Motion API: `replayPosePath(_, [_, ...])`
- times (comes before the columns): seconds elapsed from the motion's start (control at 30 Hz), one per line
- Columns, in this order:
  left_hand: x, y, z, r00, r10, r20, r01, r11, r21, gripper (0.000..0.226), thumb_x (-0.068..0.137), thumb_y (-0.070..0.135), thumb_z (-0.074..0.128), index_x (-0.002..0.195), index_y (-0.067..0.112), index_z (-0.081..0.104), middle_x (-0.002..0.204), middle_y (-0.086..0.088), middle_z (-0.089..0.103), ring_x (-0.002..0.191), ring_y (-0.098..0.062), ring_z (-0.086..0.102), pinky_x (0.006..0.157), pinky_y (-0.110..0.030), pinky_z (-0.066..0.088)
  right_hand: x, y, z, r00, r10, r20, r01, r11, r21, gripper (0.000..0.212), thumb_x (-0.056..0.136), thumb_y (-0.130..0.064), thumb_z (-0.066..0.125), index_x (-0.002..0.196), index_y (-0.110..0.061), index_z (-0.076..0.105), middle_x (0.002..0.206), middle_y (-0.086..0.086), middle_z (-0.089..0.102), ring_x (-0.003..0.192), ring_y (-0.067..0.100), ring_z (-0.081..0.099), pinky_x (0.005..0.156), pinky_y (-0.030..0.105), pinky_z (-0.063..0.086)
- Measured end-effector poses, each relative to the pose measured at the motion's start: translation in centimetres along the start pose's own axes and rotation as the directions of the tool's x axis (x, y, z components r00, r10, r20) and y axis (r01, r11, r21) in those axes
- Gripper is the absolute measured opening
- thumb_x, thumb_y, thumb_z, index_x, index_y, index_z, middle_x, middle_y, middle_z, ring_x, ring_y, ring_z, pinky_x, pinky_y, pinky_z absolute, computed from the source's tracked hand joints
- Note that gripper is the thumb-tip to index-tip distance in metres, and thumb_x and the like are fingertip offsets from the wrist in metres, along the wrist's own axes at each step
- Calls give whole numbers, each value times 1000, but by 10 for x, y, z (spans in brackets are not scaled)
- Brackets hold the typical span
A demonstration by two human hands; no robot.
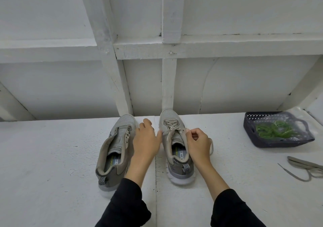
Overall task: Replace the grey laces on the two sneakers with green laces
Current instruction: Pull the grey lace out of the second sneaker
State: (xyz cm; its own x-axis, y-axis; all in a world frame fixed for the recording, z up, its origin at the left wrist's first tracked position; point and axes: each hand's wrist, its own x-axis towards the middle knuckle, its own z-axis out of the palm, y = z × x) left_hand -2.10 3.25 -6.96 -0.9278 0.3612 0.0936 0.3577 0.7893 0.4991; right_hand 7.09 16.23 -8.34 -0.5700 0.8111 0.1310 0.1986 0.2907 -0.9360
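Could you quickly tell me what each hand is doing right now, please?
Left hand: open, fingers on the right sneaker, gripping nothing visible.
Right hand: pinched shut on the grey lace.

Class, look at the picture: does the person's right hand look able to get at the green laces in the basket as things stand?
Probably yes. The right hand is busy pinching the grey lace on the right sneaker, but bare table lies between it and the open-topped basket holding the green laces.

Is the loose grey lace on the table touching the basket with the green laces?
Apart. The head view shows the grey lace lying near the table's right edge, with a bare strip of white table between it and the basket.
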Motion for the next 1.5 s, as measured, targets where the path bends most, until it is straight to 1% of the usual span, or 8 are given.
replayPosePath(0.13, [-15,23,6,993,70,-99,-73,997,-27,35,99,39,44,118,10,48,118,-9,53,107,-28,51,84,-39,45,0,-1,-3,999,-27,39,28,999,-31,18,90,-18,63,75,-11,62,66,-9,60,64,-3,56,57,3,39])
replayPosePath(0.3, [-18,35,15,996,93,-6,-93,995,-36,28,97,39,46,110,15,53,111,-4,55,101,-25,54,76,-38,45,12,-5,-2,977,-84,194,122,974,-189,10,90,-26,63,89,-17,59,79,-5,61,72,6,57,59,11,41])
replayPosePath(0.4, [-14,40,17,997,76,-32,-77,997,-15,25,97,34,46,110,14,52,109,-4,53,96,-24,55,71,-35,42,18,-9,3,948,-151,279,250,897,-363,10,92,-25,58,94,-15,59,88,2,59,79,16,56,64,26,39])
replayPosePath(0.53, [-13,39,20,993,58,-98,-63,997,-48,19,98,33,47,104,16,54,102,-1,55,90,-25,57,69,-37,43,20,-13,5,931,-224,287,345,792,-503,15,95,-22,52,99,-9,59,92,8,58,77,21,52,62,26,34])
replayPosePath(1.03, [-8,31,26,990,-126,-60,92,912,-401,18,90,38,62,88,20,67,85,5,68,82,-18,61,74,-33,48,33,-5,-19,972,-126,196,212,825,-524,12,93,-20,56,91,-9,61,90,8,63,84,28,59,65,33,44])
replayPosePath(1.13, [-2,26,30,986,-156,63,165,822,-545,16,85,37,68,86,21,71,80,6,71,80,-13,66,74,-30,52,31,-9,-21,930,-204,306,347,759,-550,18,96,-23,54,108,-11,60,105,7,59,98,24,53,77,34,45])
replayPosePath(1.3, [0,22,24,925,-179,334,379,454,-806,9,89,13,67,90,6,71,73,-2,71,64,-9,68,55,-19,52,28,-29,-15,815,-371,446,548,744,-382,26,92,-1,50,115,-12,58,115,1,55,106,17,47,84,24,41])
replayPosePath(1.5, [-3,18,23,894,-161,419,448,368,-814,8,90,15,65,87,9,70,72,2,70,57,-4,64,58,-13,50,25,-31,-6,737,-199,646,579,679,-452,21,91,-7,46,111,-12,45,109,7,53,90,23,50,70,32,42])
